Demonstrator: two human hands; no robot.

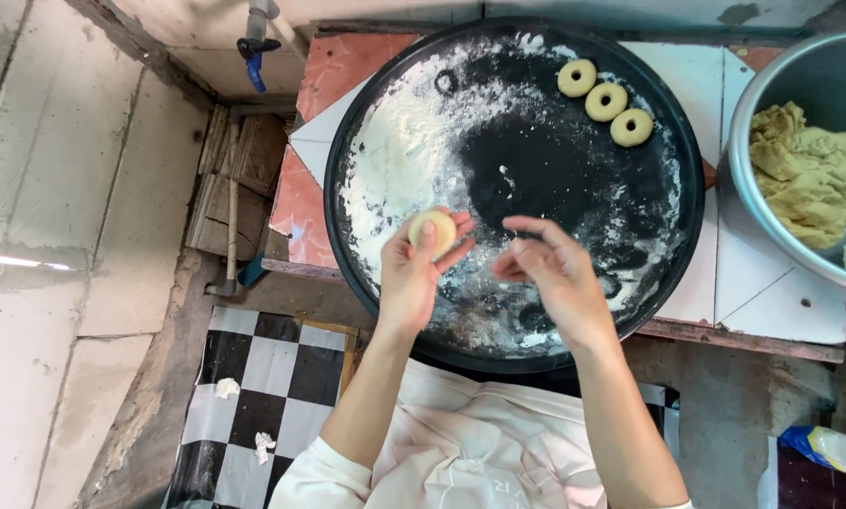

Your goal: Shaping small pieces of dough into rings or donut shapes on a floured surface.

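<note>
Left hand (413,273) grasps a pale round flattened dough disc (432,229) at its fingertips, above a round black floured metal tray (673,123). Right hand (550,278), just beside, is loosely curled, holding nothing. Three ring-shaped dough pieces (605,101) lie beyond both hands.

You have two hands over one round black tray (668,236): your left hand (413,278) and your right hand (555,278). One flattened disc of dough (432,231) sits in the left hand's fingertips, above the tray's near-left part. Three ring-shaped dough pieces lie on the tray's far side in a row: the first ring (576,78), the second ring (607,101), the third ring (632,127). One metal bowl (772,217) stands just right of the tray, holding one lump of dough (809,179). Two white scraps lie on the checkered floor, left of the tray and nearer you: one scrap (227,387), another scrap (264,443).
</note>
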